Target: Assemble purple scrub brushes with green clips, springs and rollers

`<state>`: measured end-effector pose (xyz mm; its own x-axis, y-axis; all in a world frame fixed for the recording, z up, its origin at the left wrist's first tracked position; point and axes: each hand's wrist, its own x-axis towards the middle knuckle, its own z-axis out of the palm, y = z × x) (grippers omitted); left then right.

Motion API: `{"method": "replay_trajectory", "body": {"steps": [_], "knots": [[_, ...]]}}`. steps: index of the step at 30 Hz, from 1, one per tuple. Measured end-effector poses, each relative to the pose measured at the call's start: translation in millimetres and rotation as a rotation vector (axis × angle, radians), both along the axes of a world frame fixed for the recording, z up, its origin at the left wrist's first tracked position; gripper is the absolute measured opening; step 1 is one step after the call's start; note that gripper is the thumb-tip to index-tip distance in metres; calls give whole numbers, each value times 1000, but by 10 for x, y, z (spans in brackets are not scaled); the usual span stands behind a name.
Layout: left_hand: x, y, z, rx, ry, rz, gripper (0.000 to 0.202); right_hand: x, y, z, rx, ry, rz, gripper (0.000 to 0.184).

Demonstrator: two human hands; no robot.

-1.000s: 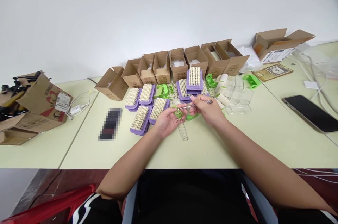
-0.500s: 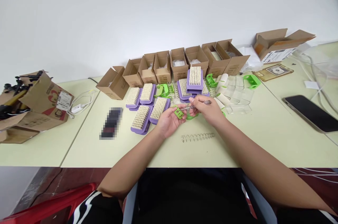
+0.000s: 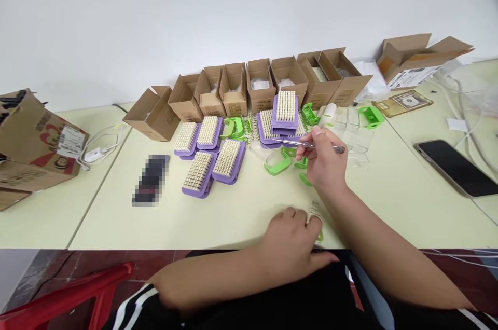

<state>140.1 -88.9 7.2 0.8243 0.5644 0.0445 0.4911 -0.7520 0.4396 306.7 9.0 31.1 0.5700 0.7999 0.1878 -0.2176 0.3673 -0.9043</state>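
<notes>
Screwdriver (image 3: 290, 141) was grasped in right hand (image 3: 327, 159), tip pointed left. Spring (image 3: 314, 208) was found toward near table (image 3: 233, 226) edge, partly covered by curled left hand (image 3: 291, 244), the nearer; grip could not be confirmed. Visible coils were aligned roughly near-to-far.

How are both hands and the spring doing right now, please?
Right hand gripping tool, tip pointing left. Left hand partly covering spring and green piece, hold unclear. Loose green parts near right hand.
</notes>
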Motion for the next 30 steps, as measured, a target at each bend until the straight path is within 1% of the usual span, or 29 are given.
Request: {"method": "replay_trajectory", "body": {"steps": [2, 4, 6, 9, 12, 14, 16, 17, 19, 21, 22, 24, 26, 28, 30], "knots": [[102, -18, -26, -30, 138, 32, 48, 14, 18, -2, -10, 7, 5, 41], [110, 87, -4, -81, 184, 43, 37, 31, 30, -6, -9, 2, 18, 41], [38, 231, 52, -122, 197, 65, 28, 51, 33, -7, -2, 2, 24, 40], [-137, 399, 166, -193, 205, 156, 21, 79, 27, 5, 9, 12, 17, 38], [-325, 490, 327, -250, 165, 272, 24, 107, 17, 28, 25, 25, -27, 37], [-448, 563, 481, -258, 119, 338, 26, 127, 16, 40, 37, 30, -69, 38], [-559, 711, 666, -227, 77, 394, 24, 148, 23, 41, 47, 32, -109, 38], [-602, 828, 761, -191, 58, 422, 23, 157, 29, 35, 51, 33, -127, 38], [-643, 1161, 928, -81, 26, 478, 27, 171, 45, 13, 47, 36, -151, 38], [-605, 1598, 1032, 43, 29, 565, 31, 172, 59, -18, 33, 33, -142, 37], [-557, 1832, 1053, 61, 52, 580, 30, 169, 65, -34, 26, 29, -129, 37], [-424, 2267, 1037, 62, 75, 640, 29, 159, 72, -64, 10, 19, -102, 37], [-274, 2595, 961, 54, 180, 718, 36, 148, 74, -85, -13, 13, -85, 37], [-136, 2789, 857, 37, 211, 748, 41, 143, 72, -95, -39, 11, -74, 37], [-23, 2876, 751, 23, 224, 765, 46, 141, 68, -97, -53, 12, -59, 37]]}}
